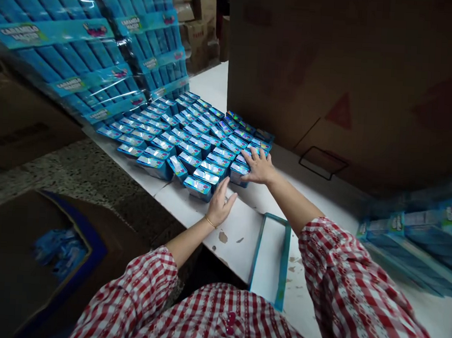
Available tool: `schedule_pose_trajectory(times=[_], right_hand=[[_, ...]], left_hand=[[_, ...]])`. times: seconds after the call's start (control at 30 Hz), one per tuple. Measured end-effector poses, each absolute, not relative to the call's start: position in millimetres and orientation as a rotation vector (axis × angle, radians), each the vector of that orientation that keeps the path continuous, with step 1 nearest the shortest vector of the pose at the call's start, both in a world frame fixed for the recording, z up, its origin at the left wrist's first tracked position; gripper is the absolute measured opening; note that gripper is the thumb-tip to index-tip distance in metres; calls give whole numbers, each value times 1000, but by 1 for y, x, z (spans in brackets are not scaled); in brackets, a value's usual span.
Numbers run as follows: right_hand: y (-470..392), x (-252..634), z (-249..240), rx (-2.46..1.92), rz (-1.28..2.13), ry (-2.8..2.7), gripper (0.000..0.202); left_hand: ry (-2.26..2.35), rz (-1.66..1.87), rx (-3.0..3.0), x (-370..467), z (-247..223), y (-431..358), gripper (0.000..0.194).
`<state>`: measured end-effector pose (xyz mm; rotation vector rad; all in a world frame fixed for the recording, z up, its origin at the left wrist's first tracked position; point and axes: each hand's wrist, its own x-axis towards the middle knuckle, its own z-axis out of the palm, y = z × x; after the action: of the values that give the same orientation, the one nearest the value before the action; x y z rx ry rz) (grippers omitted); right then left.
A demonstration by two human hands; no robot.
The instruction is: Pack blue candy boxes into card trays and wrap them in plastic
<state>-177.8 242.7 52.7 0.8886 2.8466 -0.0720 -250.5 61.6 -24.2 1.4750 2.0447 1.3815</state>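
Many small blue packs (189, 149) stand close together in uneven rows on the white table (238, 215), their shiny printed tops facing up. My right hand (260, 167) lies with fingers spread over the packs at the near right corner of the group. My left hand (220, 205) is beside the nearest pack (197, 185), fingers stretched and thumb apart, holding nothing; whether it touches the pack I cannot tell. In front of my body, a shallow blue-edged tray (285, 264) with a white bottom lies on the table.
Film-wrapped stacks of filled blue display trays (73, 32) rise at the back left. A large cardboard box (286, 55) stands at the back right. More filled blue trays (417, 237) sit at the right. Below left, an open carton (105, 263) holds blue pieces (62, 251).
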Motion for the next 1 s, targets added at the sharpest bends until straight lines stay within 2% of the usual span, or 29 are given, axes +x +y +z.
schedule_pose_trajectory(times=[0.17,0.27,0.4,0.5,0.63,0.77,0.87,0.93,1.0], right_hand=[[255,-162,55,688,-119,2883,103],[270,-147,51,621,-311,2918,106],[292,-138,41,823,-646,3187,89],[300,-149,36,940,-574,3220,78],[302,-168,37,826,-360,3114,76],[307,-163,37,725,-404,3136,75],[300,-149,25,860,-688,3267,74],[284,-143,9,1166,-1128,3321,72],[264,-145,-8,1409,-1713,3187,70]], left_hand=[[2004,1458,1515,-253,-9,76,58],[1920,1535,1511,-256,-3,94,60],[1734,1625,1379,-263,-2,127,62],[1621,1684,1133,-268,-5,147,61],[1506,1698,1016,-271,-6,159,56],[1407,1676,1011,-274,-2,166,53],[1359,1660,1032,-275,0,172,53],[1333,1646,1034,-275,-1,176,52],[1310,1643,1012,-275,-4,181,50]])
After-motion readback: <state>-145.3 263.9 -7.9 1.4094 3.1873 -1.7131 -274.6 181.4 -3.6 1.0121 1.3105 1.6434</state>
